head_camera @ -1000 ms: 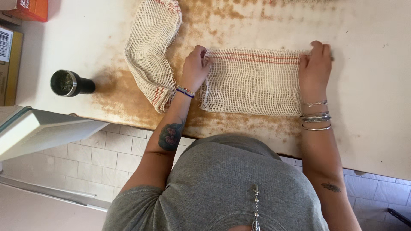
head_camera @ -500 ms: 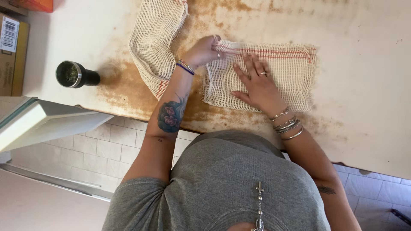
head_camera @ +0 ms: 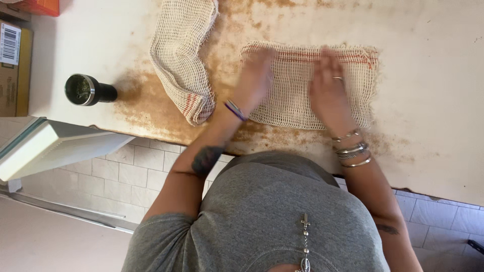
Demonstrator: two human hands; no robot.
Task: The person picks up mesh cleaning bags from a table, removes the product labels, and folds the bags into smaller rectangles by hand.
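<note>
Both the left hand (head_camera: 256, 75) and the right hand (head_camera: 328, 89) lie open, probably flat though blurred, on the folded mesh cloth (head_camera: 302, 83) near the worktop's (head_camera: 433, 116) front edge. Soft, light and limp, it looks best gripped by its corners. Bare room lies rightward; a second mesh cloth (head_camera: 182, 55) and a dark jar (head_camera: 88, 90) crowd the left.

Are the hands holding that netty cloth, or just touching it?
Just touching. Both the left hand and right hand lie flat on top of the folded mesh cloth, pressing it on the table. Nothing is gripped.
</note>
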